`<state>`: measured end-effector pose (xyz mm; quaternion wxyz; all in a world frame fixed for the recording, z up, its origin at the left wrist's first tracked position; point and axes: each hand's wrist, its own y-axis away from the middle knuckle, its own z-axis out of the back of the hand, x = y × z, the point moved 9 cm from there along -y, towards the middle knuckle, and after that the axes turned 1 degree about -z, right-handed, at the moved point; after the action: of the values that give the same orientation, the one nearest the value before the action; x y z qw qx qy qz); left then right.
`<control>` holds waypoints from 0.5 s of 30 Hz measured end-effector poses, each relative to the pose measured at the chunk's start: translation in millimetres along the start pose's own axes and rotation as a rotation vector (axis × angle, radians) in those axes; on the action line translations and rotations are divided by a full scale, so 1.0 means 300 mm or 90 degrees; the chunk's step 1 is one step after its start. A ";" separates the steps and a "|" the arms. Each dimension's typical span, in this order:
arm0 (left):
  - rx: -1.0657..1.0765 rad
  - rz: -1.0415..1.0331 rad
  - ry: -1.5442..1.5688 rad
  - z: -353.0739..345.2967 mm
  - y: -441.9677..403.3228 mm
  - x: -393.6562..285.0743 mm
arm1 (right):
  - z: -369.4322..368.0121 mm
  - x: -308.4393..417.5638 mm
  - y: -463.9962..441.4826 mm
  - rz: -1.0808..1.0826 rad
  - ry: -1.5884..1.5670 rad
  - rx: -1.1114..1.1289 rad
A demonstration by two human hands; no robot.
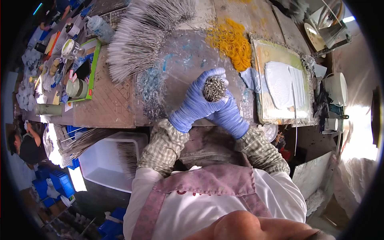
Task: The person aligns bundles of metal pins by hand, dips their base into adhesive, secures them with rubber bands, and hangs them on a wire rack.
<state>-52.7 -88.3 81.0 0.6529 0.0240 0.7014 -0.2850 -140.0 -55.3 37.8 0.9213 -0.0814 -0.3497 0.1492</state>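
My left hand (197, 100), in a blue-violet knitted glove, is wrapped around a bundle of thin metal wires (214, 89) seen end-on, their tips looking bent or looped. My right hand (231, 117), gloved alike, is closed against the bundle from below and to the right; its fingers are partly hidden behind my left hand. The length of the bundle is hidden by the gloves. Beyond my hands lies a wide fan of thin wire-stemmed pieces (138, 40) with whitish ends. A heap of yellow rubber bands (236, 44) lies to the right of it.
A board (260, 110) with a spread white sheet or paste (280, 86) and a thin rod lies at right. A green-edged box (96, 66) holds jars at left. Below the table edge stands a white bin (104, 160) beside more wires (86, 144). Another person (28, 144) is far left.
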 end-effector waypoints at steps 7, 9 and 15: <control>-0.022 0.060 0.018 0.003 0.022 0.042 | 0.557 0.327 -0.214 0.227 -0.225 -0.015; -0.005 0.047 -0.003 -0.015 0.008 0.038 | 0.629 0.513 -0.263 0.422 -0.281 -0.110; 0.003 -0.006 -0.119 -0.029 -0.007 0.001 | 0.204 0.475 -0.186 0.410 0.274 0.293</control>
<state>-61.5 -86.5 81.3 0.7139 -0.0043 0.6369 -0.2911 -67.3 -57.9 185.9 0.8738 -0.0082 -0.0648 0.4819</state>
